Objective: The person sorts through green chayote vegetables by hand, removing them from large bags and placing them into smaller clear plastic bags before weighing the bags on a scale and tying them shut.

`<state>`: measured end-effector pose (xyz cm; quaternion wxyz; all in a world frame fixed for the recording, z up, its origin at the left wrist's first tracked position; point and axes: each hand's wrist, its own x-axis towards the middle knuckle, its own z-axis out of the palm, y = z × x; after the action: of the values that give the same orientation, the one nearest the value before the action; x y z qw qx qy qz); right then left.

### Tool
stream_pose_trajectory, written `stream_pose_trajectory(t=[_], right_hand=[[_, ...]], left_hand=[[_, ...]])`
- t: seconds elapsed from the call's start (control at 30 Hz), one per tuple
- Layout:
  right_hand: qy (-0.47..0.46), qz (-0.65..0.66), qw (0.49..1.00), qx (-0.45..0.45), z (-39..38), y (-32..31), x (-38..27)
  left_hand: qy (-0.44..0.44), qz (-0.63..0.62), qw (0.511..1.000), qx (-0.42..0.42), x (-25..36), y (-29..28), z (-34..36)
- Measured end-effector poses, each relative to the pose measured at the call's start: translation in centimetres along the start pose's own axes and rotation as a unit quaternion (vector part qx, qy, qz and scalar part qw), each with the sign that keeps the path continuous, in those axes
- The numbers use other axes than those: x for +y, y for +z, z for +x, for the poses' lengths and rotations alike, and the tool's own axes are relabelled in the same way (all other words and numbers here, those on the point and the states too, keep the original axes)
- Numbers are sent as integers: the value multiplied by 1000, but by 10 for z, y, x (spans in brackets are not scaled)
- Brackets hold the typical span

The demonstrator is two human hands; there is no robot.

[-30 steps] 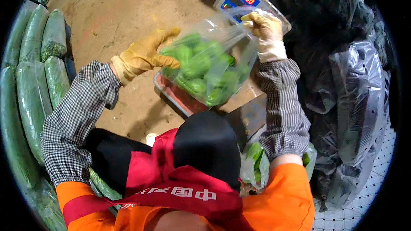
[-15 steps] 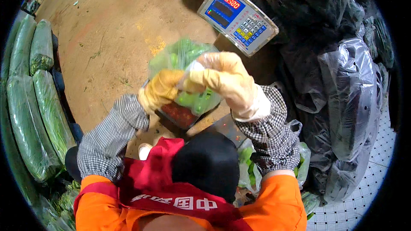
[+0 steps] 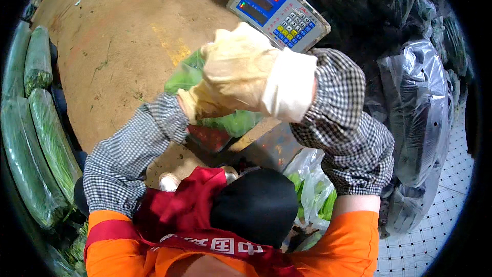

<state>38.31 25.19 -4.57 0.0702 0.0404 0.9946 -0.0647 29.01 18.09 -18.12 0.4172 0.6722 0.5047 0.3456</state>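
A clear plastic bag of green vegetables (image 3: 237, 123) sits on a dark reddish tray (image 3: 207, 138) in front of me. My left hand (image 3: 195, 106), in a yellow work glove, is closed at the top of this bag; its fingers are mostly behind my right hand. Over it, my right hand (image 3: 238, 66), in a matching glove with a white cuff, is curled closed with its back towards me. What its fingers hold is hidden. Checked sleeve covers wrap both forearms.
A scale's display panel (image 3: 279, 10) with lit red digits stands just beyond my right hand. Long plastic-wrapped bundles of greens (image 3: 31, 159) line the left. Dark plastic-wrapped bundles (image 3: 412, 118) pile up on the right. Another clear bag of greens (image 3: 315, 187) lies by my right elbow.
My right hand has risen and turned its back to me, now covering the bag's top and part of my left hand. The digits on the scale have changed.
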Motion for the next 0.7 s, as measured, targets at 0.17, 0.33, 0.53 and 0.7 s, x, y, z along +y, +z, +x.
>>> stream_pose_trajectory(t=[0.17,0.33,0.53,0.7], right_hand=[[-125,-4,984,129,19,20,-1],[-66,219,954,192,-5,49,74],[193,289,919,185,-59,100,38],[151,469,799,346,-36,87,11]], left_hand=[[-64,-187,971,-133,9,-15,1],[-193,-304,923,-140,10,-20,6],[-281,-485,828,-11,6,-11,0],[-40,-406,913,-21,-15,3,-11]])
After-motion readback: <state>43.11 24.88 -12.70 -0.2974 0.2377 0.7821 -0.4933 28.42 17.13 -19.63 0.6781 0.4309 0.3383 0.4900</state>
